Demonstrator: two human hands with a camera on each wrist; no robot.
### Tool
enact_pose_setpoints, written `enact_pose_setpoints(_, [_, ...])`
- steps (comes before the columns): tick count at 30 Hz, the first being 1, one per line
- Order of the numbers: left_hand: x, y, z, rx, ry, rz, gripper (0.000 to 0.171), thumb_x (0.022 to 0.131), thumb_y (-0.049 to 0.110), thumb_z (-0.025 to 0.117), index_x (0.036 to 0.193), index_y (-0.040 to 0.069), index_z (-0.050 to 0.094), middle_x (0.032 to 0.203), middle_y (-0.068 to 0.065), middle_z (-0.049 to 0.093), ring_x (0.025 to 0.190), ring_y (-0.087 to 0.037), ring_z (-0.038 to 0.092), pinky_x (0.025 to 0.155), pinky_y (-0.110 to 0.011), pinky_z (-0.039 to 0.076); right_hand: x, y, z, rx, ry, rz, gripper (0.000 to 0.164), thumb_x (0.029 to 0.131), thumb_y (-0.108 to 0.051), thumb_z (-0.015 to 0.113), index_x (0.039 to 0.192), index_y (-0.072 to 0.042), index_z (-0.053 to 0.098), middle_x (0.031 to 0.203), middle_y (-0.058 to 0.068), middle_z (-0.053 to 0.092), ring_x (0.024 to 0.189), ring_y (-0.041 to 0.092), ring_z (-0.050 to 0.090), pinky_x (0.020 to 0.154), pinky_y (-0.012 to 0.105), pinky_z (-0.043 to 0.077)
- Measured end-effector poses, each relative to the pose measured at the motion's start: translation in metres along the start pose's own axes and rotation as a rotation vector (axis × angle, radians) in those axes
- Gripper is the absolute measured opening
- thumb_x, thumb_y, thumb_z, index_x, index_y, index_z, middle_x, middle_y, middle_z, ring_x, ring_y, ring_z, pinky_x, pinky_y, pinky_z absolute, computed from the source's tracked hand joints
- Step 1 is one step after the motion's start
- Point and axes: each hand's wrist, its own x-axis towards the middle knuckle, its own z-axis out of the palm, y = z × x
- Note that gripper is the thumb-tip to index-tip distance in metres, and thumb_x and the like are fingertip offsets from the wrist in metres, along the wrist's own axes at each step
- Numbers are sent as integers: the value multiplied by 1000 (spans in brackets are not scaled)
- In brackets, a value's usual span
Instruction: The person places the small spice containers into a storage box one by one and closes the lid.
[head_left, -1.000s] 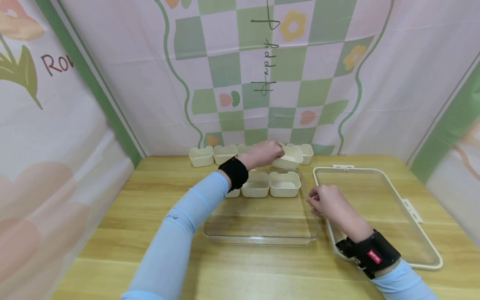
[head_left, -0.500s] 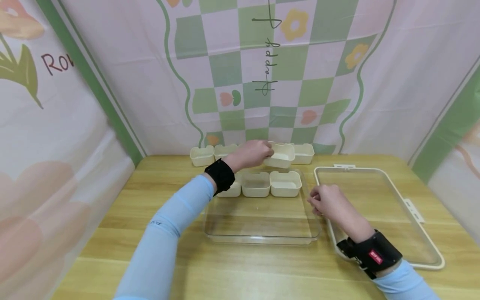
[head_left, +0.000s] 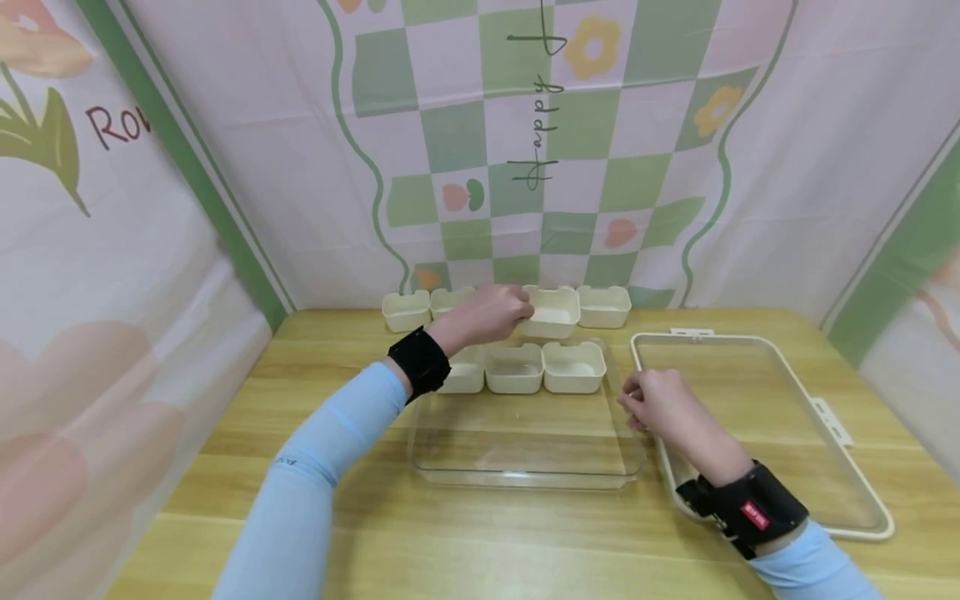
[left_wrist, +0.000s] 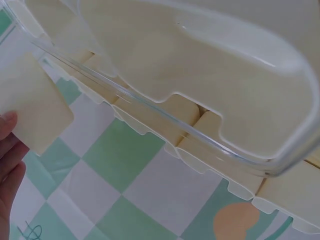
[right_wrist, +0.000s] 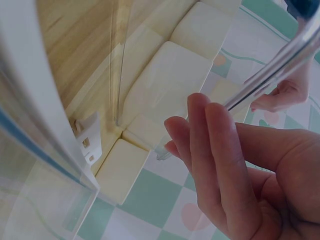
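Note:
In the head view my left hand [head_left: 487,315] reaches over the row at the back and pinches the left edge of a small cream storage box [head_left: 552,315]. The left wrist view shows my fingers [left_wrist: 11,170] on that box too. Several like cream boxes line the back, among them one at the right [head_left: 604,308] and one at the far left [head_left: 406,312]. Part of this row is hidden behind my hand. My right hand [head_left: 663,406] pinches the right rim of the clear bin [head_left: 517,478]; its fingers [right_wrist: 225,155] overlap that rim in the right wrist view.
Inside the bin, along its far side, stand cream boxes [head_left: 573,368], the left one partly covered by my arm. A clear lid with a white frame [head_left: 776,417] lies on the wooden table [head_left: 480,542] at the right. A printed cloth [head_left: 517,125] hangs behind.
My left hand has moved left along the back row with the cream box, which now sits lower and more level. My right hand and the bin have stayed in place.

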Motion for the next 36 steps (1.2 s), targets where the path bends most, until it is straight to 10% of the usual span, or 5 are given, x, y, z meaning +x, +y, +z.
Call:
enact_pose_setpoints(22, [-45,3,-7,-15,173,30,25,90,0,54,69,9,62,66,-2,52,62,-14,44,60,-25,38,0,0,-1,-13,6,-3,13,87,-4,62,90,9,64,70,11,67,52,10,57,45,19,47])
enact_pose_setpoints(36, [-77,14,-10,-27,180,15,25,88,-2,56,67,12,56,69,0,54,70,-11,56,100,-31,45,0,-1,1,-13,1,8,14,87,-5,62,91,9,64,70,11,67,52,10,58,45,20,47])
